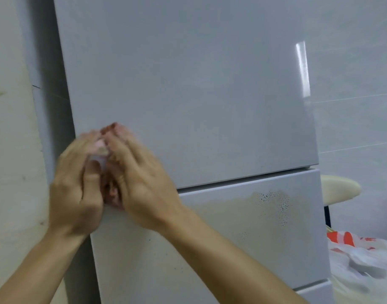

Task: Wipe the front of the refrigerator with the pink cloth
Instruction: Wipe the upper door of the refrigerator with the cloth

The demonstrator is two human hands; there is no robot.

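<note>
Step in hand: wiping, at the left edge of the refrigerator (188, 84), low on the upper door (210, 132) just above the seam. Pink cloth (111, 129) bunched between both hands and against the door; only scraps of it show. Left hand (76, 189) curled round the cloth, thumb up. Right hand (136, 172) laid over it, fingers near straight, pressing. Hands touch each other. Both blurred.

Judged part done: lower door (232, 249) carries a dull smear and droplets (273, 201) toward its right. Next move calls for firm flat pressure and a sweep rightward, then down over that patch.

Writing: no brand seen on the doors. Plastic bag (363, 251), far right below a stool (339, 189), has red print, too blurred to read
</note>
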